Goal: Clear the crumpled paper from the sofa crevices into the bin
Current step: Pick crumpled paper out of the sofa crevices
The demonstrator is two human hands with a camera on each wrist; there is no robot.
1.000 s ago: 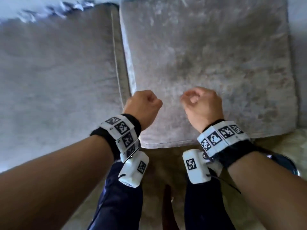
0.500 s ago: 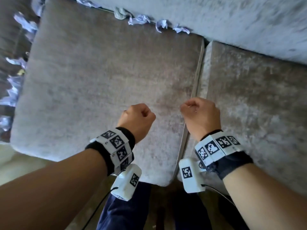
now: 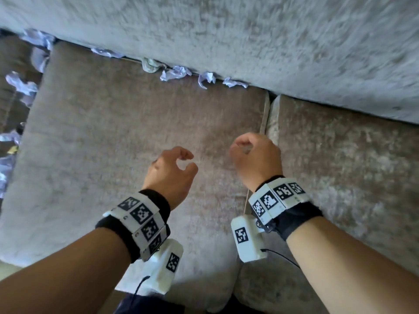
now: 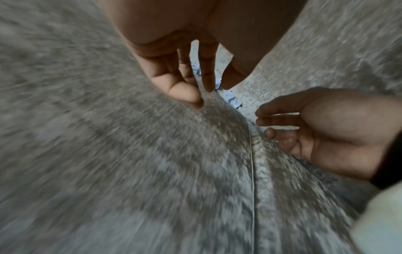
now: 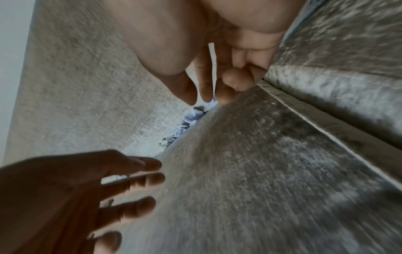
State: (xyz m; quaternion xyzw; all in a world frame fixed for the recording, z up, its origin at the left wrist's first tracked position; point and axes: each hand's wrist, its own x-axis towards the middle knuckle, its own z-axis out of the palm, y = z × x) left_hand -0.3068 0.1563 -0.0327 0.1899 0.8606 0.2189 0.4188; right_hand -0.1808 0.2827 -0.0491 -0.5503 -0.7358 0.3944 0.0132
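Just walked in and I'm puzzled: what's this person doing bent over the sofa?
A person is starting to tidy a sofa. Crumpled paper is wedged in the crevice between the seat cushion and the backrest, with more down the cushion's left side. The left hand and right hand hover above the cushion, fingers loosely curled, holding nothing. No paper is picked up yet, and no bin is in view.

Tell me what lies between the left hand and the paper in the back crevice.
Only bare seat cushion, as the head view shows: nothing sits between the left hand and the paper.
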